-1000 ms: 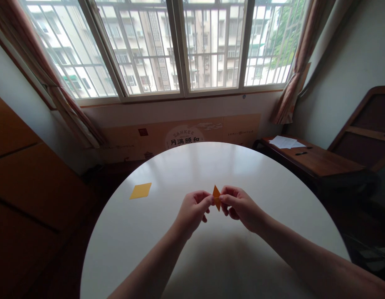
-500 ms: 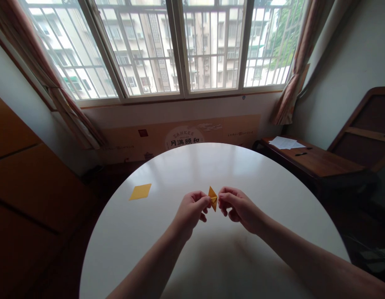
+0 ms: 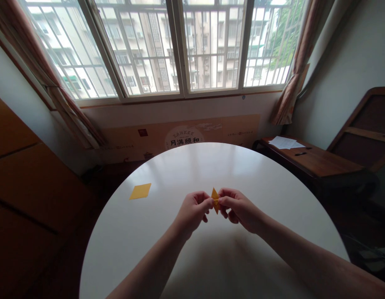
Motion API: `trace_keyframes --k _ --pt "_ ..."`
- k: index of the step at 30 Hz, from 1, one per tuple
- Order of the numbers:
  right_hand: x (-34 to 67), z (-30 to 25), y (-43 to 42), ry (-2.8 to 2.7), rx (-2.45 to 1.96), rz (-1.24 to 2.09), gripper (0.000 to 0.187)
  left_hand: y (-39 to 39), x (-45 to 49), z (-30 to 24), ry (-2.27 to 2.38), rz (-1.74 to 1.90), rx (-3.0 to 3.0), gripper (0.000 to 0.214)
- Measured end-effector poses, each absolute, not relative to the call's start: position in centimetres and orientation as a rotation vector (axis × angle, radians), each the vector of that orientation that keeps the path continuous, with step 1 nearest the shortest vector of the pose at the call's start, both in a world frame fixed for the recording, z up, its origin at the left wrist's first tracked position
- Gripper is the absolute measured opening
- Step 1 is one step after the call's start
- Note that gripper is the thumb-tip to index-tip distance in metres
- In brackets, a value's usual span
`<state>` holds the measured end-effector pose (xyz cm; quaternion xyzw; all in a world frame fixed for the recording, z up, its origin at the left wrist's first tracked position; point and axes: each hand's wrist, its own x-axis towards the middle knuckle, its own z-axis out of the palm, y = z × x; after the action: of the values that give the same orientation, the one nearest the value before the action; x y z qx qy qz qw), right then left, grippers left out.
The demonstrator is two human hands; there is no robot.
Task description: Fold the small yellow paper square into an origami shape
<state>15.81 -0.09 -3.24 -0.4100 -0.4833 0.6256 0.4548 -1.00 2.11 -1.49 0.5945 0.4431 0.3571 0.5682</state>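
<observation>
Item: small folded orange paper piece (image 3: 215, 199), pointed at top and bottom, held upright in the air over the near middle of the round white glossy table (image 3: 180, 174) and not touching it. Holders: my left hand (image 3: 192, 211) on one side and my right hand (image 3: 240, 207) on the other. The fingers (image 3: 209, 202) of each are closed in a thumb-and-forefinger pinch on the paper, tips almost meeting at its waist, and the remaining fingers are curled beneath. Only the two points of the piece show; the middle is hidden by my grip, so I cannot tell how its folds lie. Hazards, as I judge them: with so little paper showing, any crease pressed now is pressed blind and could land off its line. Pulling the two pinches apart could tear the piece at a fold or spring it open. If either pinch slackens, the piece could drop and skid on the shiny top. Further out: flat yellow square paper sheet (image 3: 140, 191) lying on the table well to the left, near the rim, where a careless sweep of my left forearm might push it off. Beyond the table: printed cardboard panel (image 3: 184, 139) under the barred window (image 3: 180, 45). To the right, well apart, a dark wooden side desk (image 3: 320, 162) bears white papers (image 3: 284, 142).
</observation>
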Motion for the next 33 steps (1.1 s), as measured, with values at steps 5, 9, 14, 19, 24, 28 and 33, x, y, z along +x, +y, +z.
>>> trace_keyframes --k 5,9,14,19,24,28,33 --pt "15.84 -3.28 0.01 -1.192 -0.994 1.490 0.010 2.03 -1.02 -1.64 1.030 0.837 1.392 0.024" --pt "15.78 -3.18 -0.02 -1.199 -0.996 1.470 0.009 2.06 -0.98 -1.71 1.030 0.854 1.356 0.021" --pt "15.79 -3.04 -0.13 -1.226 -0.984 1.485 0.010 2.20 -1.05 -1.51 1.021 0.853 1.342 0.018" --pt "15.86 -3.28 0.02 -1.227 -0.993 1.496 0.009 2.10 -1.05 -1.24 1.020 0.857 1.354 0.017" --pt "15.82 -3.53 0.16 -1.206 -1.020 1.507 0.008 1.94 -0.92 -1.34 1.029 0.846 1.340 0.020" --pt "15.77 -3.51 0.21 -1.187 -1.036 1.499 0.009 1.99 -0.88 -1.62 1.027 0.844 1.309 0.020" --pt "15.64 -3.47 0.15 -1.176 -1.050 1.508 0.009 2.01 -0.84 -1.69 1.026 0.859 1.291 0.019"
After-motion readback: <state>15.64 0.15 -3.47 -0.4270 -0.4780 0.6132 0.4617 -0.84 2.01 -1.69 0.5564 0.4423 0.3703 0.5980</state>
